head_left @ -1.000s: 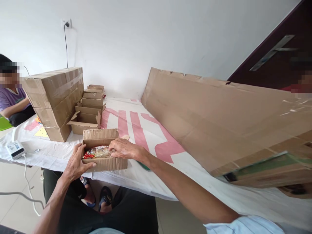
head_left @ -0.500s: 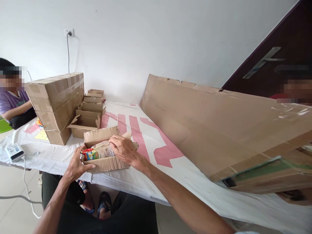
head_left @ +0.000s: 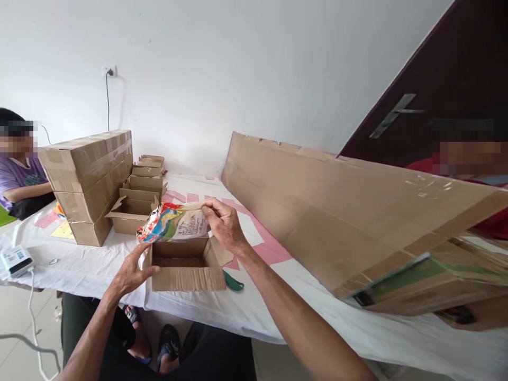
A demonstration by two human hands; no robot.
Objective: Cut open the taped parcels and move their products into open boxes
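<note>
An open cardboard box [head_left: 188,280] sits near the table's front edge with its flaps up and its inside showing. My right hand [head_left: 226,225] is closed on the right end of a colourful printed plastic packet [head_left: 186,222], held just above the box's back side. The packet is red, yellow, blue and green on the left, pale with small print on the right. My left hand [head_left: 129,272] holds the box's left side, thumb over the front corner and fingers along the wall. A dark green curved object [head_left: 235,282] lies right of the box, its kind unclear.
Taped cardboard boxes [head_left: 87,185] stand stacked at left, beside a row of open boxes [head_left: 133,211]. A large cardboard sheet [head_left: 317,211] leans along the right. A white device with a cable [head_left: 16,260] lies front left. People sit at both sides.
The packet has come up out of the box in my right hand, leaving the box's inside visible. The green object has come into sight. The whole view has shifted slightly.
</note>
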